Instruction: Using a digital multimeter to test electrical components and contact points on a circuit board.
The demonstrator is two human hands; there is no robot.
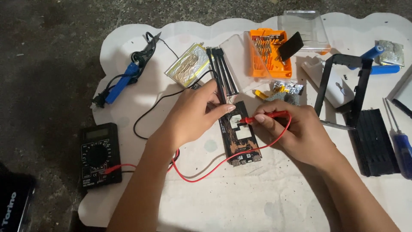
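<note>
Lying flat on the white mat (257, 197), long axis running away from the body and tilting slightly left: a dark circuit board (240, 136), narrow and rectangular, coppery traces showing, pale square patches near the middle, connector ports lining the near end. Joining at the far end to a black battery holder (222, 72) made of parallel rails.

Coming in from the right and pointing left across the board's width: a red probe (267, 115), tip touching down near the board's upper middle. Pinching it like a pen, the right hand (300, 133), grip clenched on the probe shaft, resting just right of the board. Trailing from it, a red lead (206, 174) looping under the board's near end toward the black multimeter (98, 154) at the left edge.

Pressing in from the left, the left hand (193, 114), fingertips reaching the board's top edge, a black lead (163, 99) disappearing under the palm; impossible to tell whether gripping a probe or just steadying. Both hands sitting equally close, one each side.

Further out: blue soldering iron (122, 83), orange bit case (268, 53), blue screwdriver (401, 148).
</note>
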